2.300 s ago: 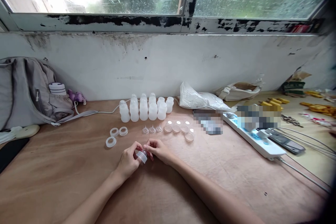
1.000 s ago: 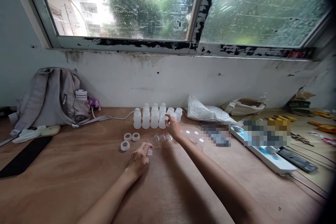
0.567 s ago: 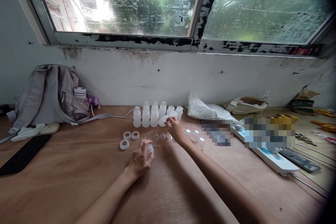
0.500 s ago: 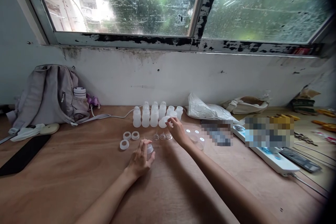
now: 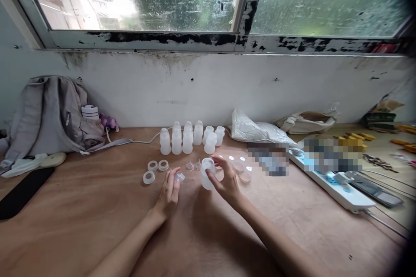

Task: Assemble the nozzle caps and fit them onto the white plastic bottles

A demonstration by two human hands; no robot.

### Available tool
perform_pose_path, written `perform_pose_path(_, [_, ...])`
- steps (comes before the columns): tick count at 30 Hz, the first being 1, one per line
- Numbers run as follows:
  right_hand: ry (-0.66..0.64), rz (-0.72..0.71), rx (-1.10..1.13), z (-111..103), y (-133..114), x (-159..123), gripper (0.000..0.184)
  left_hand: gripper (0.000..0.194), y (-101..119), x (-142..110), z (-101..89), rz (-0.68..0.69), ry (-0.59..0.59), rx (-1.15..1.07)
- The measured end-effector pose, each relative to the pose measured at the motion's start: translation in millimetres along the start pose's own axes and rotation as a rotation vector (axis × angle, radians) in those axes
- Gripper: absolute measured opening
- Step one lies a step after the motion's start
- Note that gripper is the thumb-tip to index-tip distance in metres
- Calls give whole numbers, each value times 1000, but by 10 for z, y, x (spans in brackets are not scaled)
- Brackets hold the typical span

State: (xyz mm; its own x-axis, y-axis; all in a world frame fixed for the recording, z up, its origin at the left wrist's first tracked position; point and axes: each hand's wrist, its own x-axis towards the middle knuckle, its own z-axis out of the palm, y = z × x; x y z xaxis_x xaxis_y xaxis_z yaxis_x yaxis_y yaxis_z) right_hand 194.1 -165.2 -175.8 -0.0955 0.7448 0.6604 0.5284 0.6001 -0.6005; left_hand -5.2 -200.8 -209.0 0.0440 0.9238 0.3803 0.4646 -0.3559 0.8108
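Observation:
My right hand [image 5: 228,181] grips an open-topped frosted bottle [image 5: 207,178] between thumb and fingers, its mouth tipped slightly. In my left hand [image 5: 168,194], closed low over the table, is a clear threaded bottle collar [image 5: 179,177]; the fingers partly hide it. Beside that hand lie three white collar rings [image 5: 148,177]. Clear teats [image 5: 189,165] stand between the hands. To the right of the held bottle are clear round caps [image 5: 244,176] and small white discs [image 5: 248,169]. Behind, several capped bottles [image 5: 176,140] stand beside three uncapped bottles [image 5: 210,143].
A grey backpack [image 5: 55,112] and a black phone-like slab [image 5: 26,192] lie on the left. On the right are a white plastic bag [image 5: 253,127], a white power strip [image 5: 334,188], cables and a dark phone [image 5: 377,189]. A wall and window close off the back.
My right hand has brought a frosted bottle from the back row towards me. My left hand, still on the collar, has shifted slightly left. The view has tilted down a little.

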Motion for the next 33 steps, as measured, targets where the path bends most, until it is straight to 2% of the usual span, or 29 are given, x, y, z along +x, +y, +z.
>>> perform_pose_path(4, [-73, 13, 52, 73, 83, -176, 43, 32, 6, -5, 39, -179, -23, -141])
perform_pose_path(7, [-231, 58, 88, 123, 140, -259, 54, 34, 28, 1, 79, -286, -21, -276])
perform_pose_path(10, [-364, 92, 114, 187, 191, -339, 56, 37, 52, 12, 107, -386, 14, -441])
perform_pose_path(13, [-328, 121, 97, 232, 209, -400, 56, 37, 76, 25, 97, -472, 49, -618])
perform_pose_path(15, [-289, 99, 59, 222, 180, -408, 52, 35, 90, 35, 73, -521, 31, -712])
perform_pose_path(18, [-324, 28, 14, 157, 94, -372, 43, 34, 104, 48, 36, -550, 5, -799])
perform_pose_path(21, [-351, -6, -18, 107, 38, -340, 48, 34, 110, 49, 26, -561, 36, -812])
perform_pose_path(26, [-279, -23, -42, 135, 80, -378, 44, 36, 133, 32, 44, -537, 64, -738])
perform_pose_path(33, [-287, -36, -11, 113, 61, -365, 40, 38, 143, 31, 51, -494, 56, -643])
